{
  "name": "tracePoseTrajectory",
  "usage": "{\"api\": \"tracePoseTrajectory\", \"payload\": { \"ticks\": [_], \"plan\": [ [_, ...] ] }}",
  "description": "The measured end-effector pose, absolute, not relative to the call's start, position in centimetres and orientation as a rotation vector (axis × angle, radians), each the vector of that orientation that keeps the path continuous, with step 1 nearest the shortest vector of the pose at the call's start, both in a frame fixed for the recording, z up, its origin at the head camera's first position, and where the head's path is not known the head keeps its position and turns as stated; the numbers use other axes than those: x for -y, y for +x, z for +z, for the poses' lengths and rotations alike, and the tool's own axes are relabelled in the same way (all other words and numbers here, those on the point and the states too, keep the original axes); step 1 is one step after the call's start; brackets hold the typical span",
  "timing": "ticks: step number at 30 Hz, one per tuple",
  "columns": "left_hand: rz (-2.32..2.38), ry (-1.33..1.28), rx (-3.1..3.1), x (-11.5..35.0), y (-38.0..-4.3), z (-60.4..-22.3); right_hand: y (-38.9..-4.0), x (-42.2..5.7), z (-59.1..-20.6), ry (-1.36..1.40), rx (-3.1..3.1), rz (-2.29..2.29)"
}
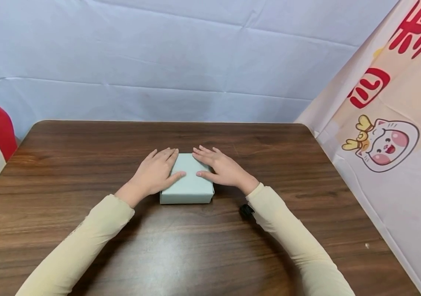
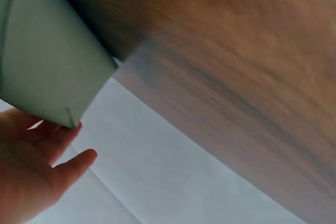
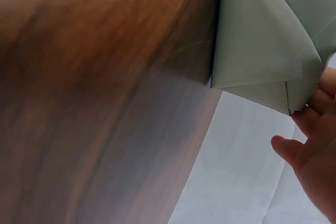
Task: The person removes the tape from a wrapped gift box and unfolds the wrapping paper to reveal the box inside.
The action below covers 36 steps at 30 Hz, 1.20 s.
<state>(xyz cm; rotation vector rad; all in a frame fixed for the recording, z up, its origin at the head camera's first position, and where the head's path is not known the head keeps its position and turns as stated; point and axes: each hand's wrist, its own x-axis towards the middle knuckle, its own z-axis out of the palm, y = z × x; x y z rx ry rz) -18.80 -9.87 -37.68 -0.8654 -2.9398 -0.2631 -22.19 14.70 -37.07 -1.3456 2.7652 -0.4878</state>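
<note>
A pale green box [image 1: 188, 188], apparently wrapped in paper, sits flat on the table. My left hand [image 1: 155, 170] rests along its left top edge, fingers extended away from me and thumb lying on the top. On the opposite side, my right hand [image 1: 224, 168] lies over the right top edge in much the same way. Between the two thumbs a strip of the top shows. In the left wrist view, fingers of the left hand [image 2: 31, 166] touch a corner of the box [image 2: 55, 51]. Folded creases mark the box's side [image 3: 257, 45] in the right wrist view, where the right hand [image 3: 317, 150] touches its edge.
The dark wood table [image 1: 180, 246] has rounded far corners. A white cloth [image 1: 151, 53] hangs behind it, and a printed cloth [image 1: 417, 102] with red characters and a cartoon face hangs at the right. A small black object [image 1: 246, 211] shows beside the right sleeve.
</note>
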Motion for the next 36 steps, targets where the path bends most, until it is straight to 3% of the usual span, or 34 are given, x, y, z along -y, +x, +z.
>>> {"api": "tracePoseTrajectory", "payload": {
  "ticks": [8,21,29,36],
  "plan": [
    [-0.341,-0.844,3.036,10.1,-18.1,-38.1,-22.0,-14.7,-37.2,-1.327,-2.785,-0.606],
    [-0.3,-0.714,3.07,10.0,-20.2,-37.8,-22.0,-14.6,-37.5,-1.306,-2.936,-0.678],
    [-0.312,-0.876,2.997,9.2,-19.0,-38.1,-21.9,-14.4,-37.6,-1.264,-3.024,-0.774],
    [-0.324,-0.859,2.994,8.9,-18.7,-38.7,-21.8,-14.0,-37.4,-1.192,-3.03,-0.815]
  ]
}}
